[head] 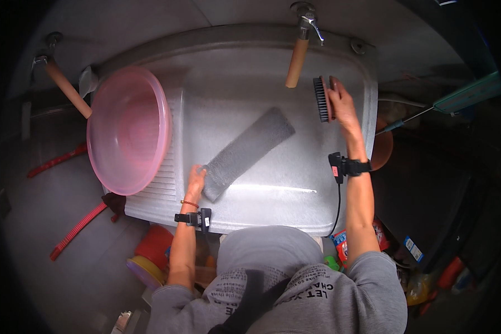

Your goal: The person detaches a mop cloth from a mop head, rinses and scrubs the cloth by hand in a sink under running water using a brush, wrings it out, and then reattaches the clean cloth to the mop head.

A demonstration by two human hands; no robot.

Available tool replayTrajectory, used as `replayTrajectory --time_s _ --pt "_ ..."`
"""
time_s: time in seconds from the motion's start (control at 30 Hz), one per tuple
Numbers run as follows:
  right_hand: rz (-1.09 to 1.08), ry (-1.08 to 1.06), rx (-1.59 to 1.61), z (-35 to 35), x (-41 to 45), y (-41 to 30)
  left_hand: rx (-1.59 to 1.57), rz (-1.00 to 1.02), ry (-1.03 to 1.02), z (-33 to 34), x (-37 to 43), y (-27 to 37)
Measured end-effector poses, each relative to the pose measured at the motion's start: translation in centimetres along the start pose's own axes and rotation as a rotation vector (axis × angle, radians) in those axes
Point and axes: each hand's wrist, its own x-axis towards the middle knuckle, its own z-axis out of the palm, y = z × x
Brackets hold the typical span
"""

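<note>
A long grey cloth (250,152), fuzzy like a towel or mop cover, lies slantwise in the basin of a grey laundry sink (317,208). My left hand (196,181) grips its near left end at the sink's front. At the right side of the basin, my right hand (343,104) holds a scrubbing brush (323,99) by its reddish handle, its dark bristles turned to the left. The brush is apart from the cloth. Between the brush and the cloth's far end, a tap (304,25) with a tan hose (297,62) hangs over the basin.
A pink plastic basin (129,131) stands tilted over the ribbed washboard on the left. A second tap's tan hose (69,87) reaches its rim. Red hoses (79,229) hang at left. Below are a red bucket (154,246) and a yellow basin (144,271). A green-headed tool (467,94) leans at right.
</note>
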Motion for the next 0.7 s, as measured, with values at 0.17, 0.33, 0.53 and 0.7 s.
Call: replayTrajectory --time_s 0.17,0.33,0.53,0.7 --pt "-0.004 -0.239 0.723 -0.7 -1.2 -1.0 0.062 0.059 -0.030 0.6 -0.2 1.2" --pt "0.064 0.164 -0.708 2.6 -0.7 6.6 0.567 0.238 -0.031 2.1 -1.7 6.5" --pt "0.098 0.162 -0.656 2.9 -3.7 8.5 0.620 0.576 0.085 6.8 0.6 8.2" --pt "0.112 0.141 -0.656 4.7 -6.1 8.2 0.748 0.464 0.039 12.3 0.2 11.4"
